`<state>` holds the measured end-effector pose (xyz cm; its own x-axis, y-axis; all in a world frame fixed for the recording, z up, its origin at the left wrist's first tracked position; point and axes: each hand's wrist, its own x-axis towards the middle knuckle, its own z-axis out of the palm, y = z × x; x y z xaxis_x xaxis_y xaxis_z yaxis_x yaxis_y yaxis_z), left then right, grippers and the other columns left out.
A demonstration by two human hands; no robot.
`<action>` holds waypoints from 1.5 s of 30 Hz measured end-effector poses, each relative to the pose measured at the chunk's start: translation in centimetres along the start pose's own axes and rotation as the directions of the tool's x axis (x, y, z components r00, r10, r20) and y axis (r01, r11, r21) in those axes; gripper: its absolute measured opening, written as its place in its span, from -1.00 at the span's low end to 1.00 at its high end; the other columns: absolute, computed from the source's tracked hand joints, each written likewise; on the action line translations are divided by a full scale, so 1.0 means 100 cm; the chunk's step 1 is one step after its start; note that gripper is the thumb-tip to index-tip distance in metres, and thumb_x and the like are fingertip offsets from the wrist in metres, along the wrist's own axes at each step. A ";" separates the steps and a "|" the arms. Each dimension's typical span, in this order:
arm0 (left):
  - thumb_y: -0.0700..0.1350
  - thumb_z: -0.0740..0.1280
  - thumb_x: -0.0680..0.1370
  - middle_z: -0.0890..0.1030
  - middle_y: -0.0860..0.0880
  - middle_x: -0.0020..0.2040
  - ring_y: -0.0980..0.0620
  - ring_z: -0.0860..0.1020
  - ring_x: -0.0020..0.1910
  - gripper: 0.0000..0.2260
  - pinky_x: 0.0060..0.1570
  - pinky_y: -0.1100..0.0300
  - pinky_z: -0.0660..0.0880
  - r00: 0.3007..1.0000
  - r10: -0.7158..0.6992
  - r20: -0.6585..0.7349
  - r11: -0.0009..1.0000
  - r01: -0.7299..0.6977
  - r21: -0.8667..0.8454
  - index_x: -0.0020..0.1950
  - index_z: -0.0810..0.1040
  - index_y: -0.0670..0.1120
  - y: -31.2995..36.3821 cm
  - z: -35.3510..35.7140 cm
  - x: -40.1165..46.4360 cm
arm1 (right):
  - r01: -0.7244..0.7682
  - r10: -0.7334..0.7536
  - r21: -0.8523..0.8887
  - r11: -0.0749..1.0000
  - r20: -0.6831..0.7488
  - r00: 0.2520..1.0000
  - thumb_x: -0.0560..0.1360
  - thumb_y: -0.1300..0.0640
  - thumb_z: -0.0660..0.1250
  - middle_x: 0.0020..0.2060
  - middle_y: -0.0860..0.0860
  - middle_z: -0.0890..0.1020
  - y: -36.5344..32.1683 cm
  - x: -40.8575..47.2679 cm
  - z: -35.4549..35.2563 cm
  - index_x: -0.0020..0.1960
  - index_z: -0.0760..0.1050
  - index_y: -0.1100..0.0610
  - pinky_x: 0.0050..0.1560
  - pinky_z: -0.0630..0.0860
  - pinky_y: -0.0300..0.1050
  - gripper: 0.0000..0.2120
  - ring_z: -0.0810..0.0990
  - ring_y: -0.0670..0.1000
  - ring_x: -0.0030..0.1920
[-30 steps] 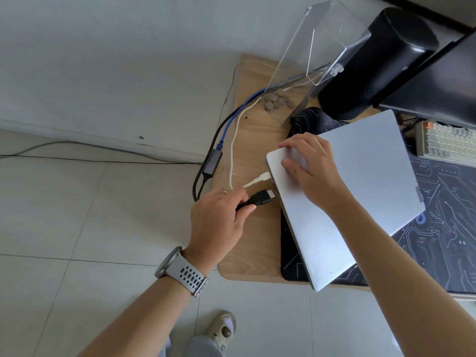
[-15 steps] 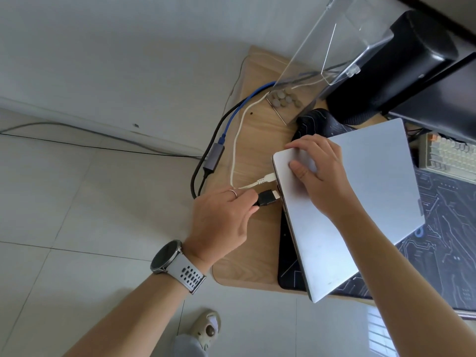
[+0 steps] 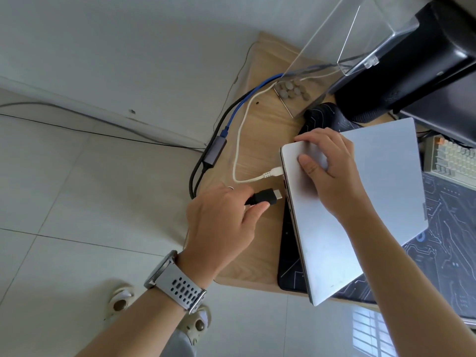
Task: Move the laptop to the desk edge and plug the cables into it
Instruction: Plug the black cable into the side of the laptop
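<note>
Closed laptop lies at the counter edge. Left hand fingers pinch the black plug, just short of its side. Right hand presses flat on the lid. White cable is plugged in.

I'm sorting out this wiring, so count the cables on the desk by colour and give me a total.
White: 1, white cable, its plug at the laptop edge.
Black: 1, black cable, plug held in the left hand, short of the laptop.
Blue: 1, blue cable, ending at the grey adapter.
Total: 3
</note>
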<state>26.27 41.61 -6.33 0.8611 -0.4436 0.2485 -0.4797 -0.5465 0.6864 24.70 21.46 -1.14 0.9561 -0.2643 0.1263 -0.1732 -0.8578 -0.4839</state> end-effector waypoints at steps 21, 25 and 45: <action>0.04 0.36 0.49 0.50 0.04 -0.50 0.05 0.42 -0.45 -0.71 -0.52 0.30 0.25 0.952 0.254 -0.170 0.959 -0.225 0.169 -0.37 0.56 -0.09 -0.007 0.013 0.012 | -0.009 0.009 0.011 1.000 0.009 1.000 0.49 0.06 0.24 0.19 -0.03 0.50 -0.001 0.000 -0.001 0.19 0.51 0.08 0.29 0.21 -0.07 -0.71 0.31 0.02 0.28; 0.04 0.37 0.49 0.50 0.04 -0.52 0.06 0.41 -0.48 -0.68 -0.56 0.28 0.28 0.946 0.275 -0.172 0.955 -0.248 0.164 -0.40 0.53 -0.09 -0.009 0.014 0.013 | -0.019 0.019 0.012 1.000 0.014 1.000 0.49 0.05 0.23 0.20 -0.03 0.50 -0.001 0.001 -0.001 0.19 0.51 0.07 0.31 0.22 -0.02 -0.70 0.31 0.05 0.29; 0.09 0.33 0.53 0.44 0.03 -0.54 0.05 0.36 -0.54 -0.64 -0.61 0.25 0.26 0.940 0.281 -0.194 0.951 -0.246 0.186 -0.40 0.52 -0.08 -0.012 0.020 0.012 | -0.028 0.028 0.025 0.999 0.012 1.000 0.49 0.04 0.23 0.21 -0.03 0.49 -0.001 0.000 0.000 0.19 0.51 0.05 0.33 0.23 0.10 -0.71 0.30 0.06 0.30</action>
<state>27.58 40.28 -8.23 0.7069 -0.4333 0.5590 -0.6999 -0.5426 0.4645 24.75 21.55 -1.12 0.9538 -0.2827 0.1020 -0.1943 -0.8389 -0.5084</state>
